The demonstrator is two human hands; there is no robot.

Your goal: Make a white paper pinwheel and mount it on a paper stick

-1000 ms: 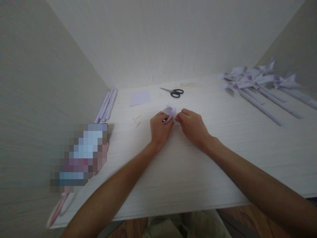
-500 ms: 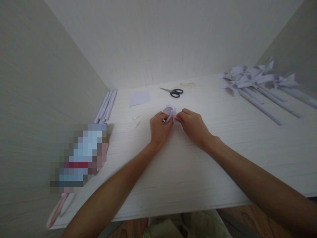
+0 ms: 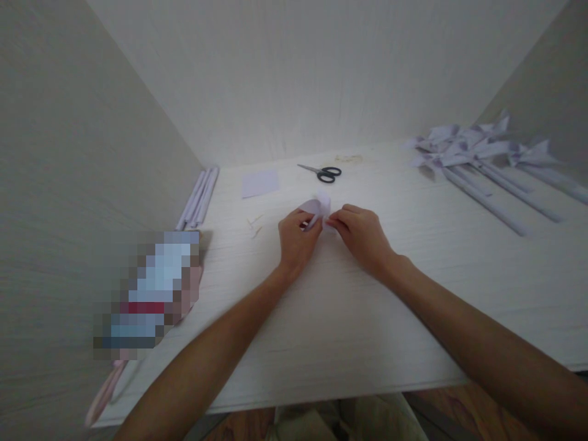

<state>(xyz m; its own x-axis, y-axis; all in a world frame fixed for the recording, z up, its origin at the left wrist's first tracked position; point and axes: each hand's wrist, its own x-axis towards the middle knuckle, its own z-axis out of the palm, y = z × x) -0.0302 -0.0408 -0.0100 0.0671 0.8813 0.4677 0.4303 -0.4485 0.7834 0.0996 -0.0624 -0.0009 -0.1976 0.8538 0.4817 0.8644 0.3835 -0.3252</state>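
Over the middle of the table, my left hand is closed around a white paper pinwheel, whose curved blades stick up past the fingers. A short length of rolled paper shows between thumb and fingers; the rest of it is hidden. My right hand pinches at the right side of the pinwheel, thumb against forefinger. Blur hides just what its fingertips grip. Behind the hands lie black-handled scissors and a flat square of pale paper.
Several finished pinwheels on paper sticks lie at the back right. Paper rolls stand against the left wall, behind a blurred-out object with a pink strap. Small yellowish scraps lie left of my hands, more behind the scissors.
My right hand has shifted slightly right, and the pinwheel's blades sit at a slightly different angle. My left hand keeps its grip. The whole view has moved a little.
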